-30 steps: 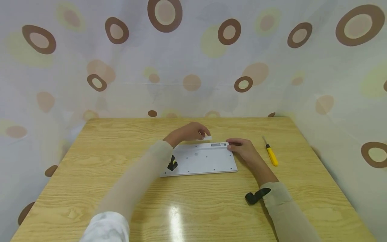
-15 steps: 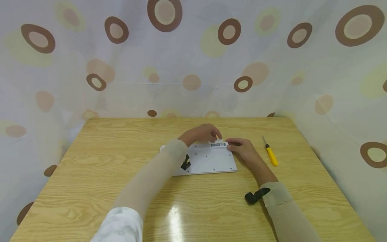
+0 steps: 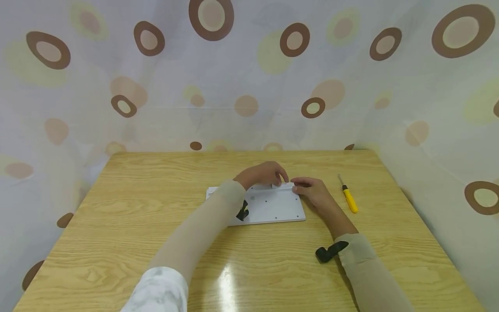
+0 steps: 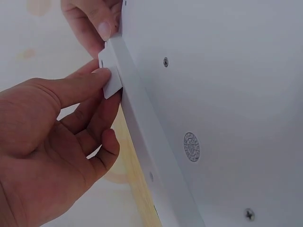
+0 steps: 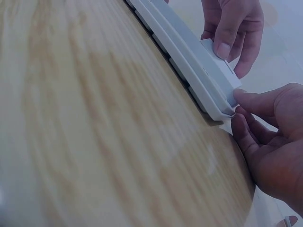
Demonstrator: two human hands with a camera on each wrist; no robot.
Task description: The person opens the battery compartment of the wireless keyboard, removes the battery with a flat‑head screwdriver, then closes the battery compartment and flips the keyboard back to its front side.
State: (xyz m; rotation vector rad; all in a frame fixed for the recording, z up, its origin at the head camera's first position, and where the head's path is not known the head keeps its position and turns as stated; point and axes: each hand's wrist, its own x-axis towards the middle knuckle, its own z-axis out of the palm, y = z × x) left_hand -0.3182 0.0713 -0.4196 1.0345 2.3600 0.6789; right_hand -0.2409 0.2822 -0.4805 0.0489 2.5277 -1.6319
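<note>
A white keyboard (image 3: 274, 208) lies face down on the wooden table, small screws dotting its underside. At its raised far edge my left hand (image 3: 269, 174) pinches a small white battery cover (image 4: 112, 86) between thumb and fingers. The cover sits over the spot of the battery compartment, and one end sticks out past the edge in the left wrist view. My right hand (image 3: 315, 193) grips the keyboard's far right corner, thumb on top and fingers beneath, as the right wrist view shows. The left forearm hides part of the keyboard's left side.
A screwdriver (image 3: 350, 200) with a yellow handle lies on the table (image 3: 390, 242) to the right of my right hand. Patterned cloth (image 3: 249, 65) hangs behind the table and along its sides.
My left hand has carried the battery cover rightward onto the compartment, whose opening showed earlier and is now covered. My right hand has stayed at the keyboard's corner.
</note>
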